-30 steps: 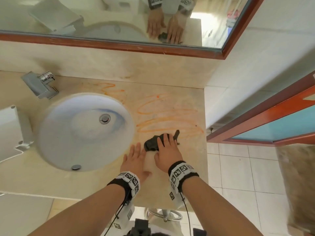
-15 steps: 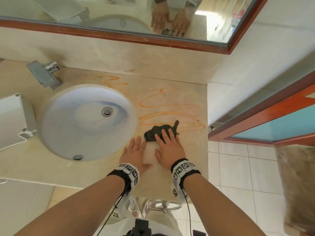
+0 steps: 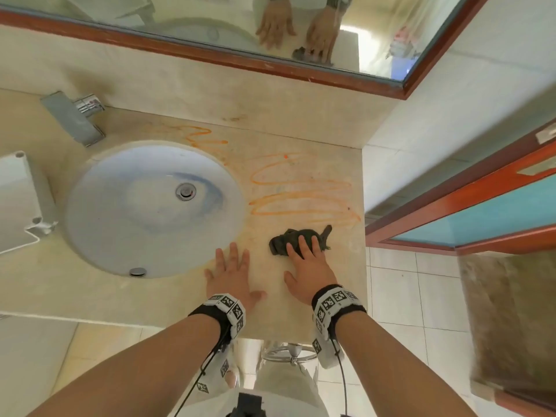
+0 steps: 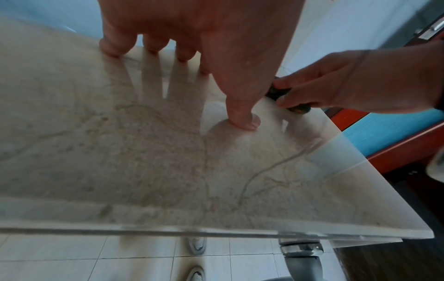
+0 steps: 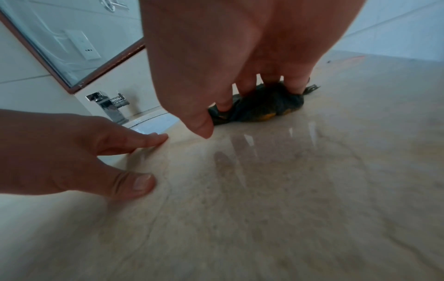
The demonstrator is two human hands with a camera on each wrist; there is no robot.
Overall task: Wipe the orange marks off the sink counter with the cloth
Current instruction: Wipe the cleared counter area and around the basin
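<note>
Change: cloth [image 3: 296, 240] and right hand [image 3: 308, 266] now sit a bit further from the basin [image 3: 120, 206] than a second ago; left hand [image 3: 230, 276] has stayed flat beside the basin rim, so the two hands are wider apart; the nearest orange line that ran by the cloth looks fainter now.
Cloth: dark, bunched, on the sink counter [image 3: 301, 136], out past the basin's right side toward the counter's right edge; orange smears show on its underside in the right wrist view [image 5: 269, 116].
Orange marks: looping scribble [image 3: 301, 197] beside the basin on the mirror side of the cloth, plus a smaller squiggle [image 3: 204, 135] behind the basin near the tap [image 3: 75, 118].
Progress: early, I judge; counter strip between basin front and cloth looks clean and wet-shiny, most of the scribble is unwiped.
Left to do: main loops and the squiggle by the tap.
Right grip: fingers [image 5: 242, 85] straight, pressed down on top of the cloth, thumb off it and free; pressing, not pinching.
Left grip: spread flat, fingertips [image 4: 113, 47] and thumb on bare counter just beside the basin rim, holding nothing.
Beyond: mirror [image 3: 210, 22] on the wall behind the basin; white box [image 3: 18, 200] on the basin's far left side.
</note>
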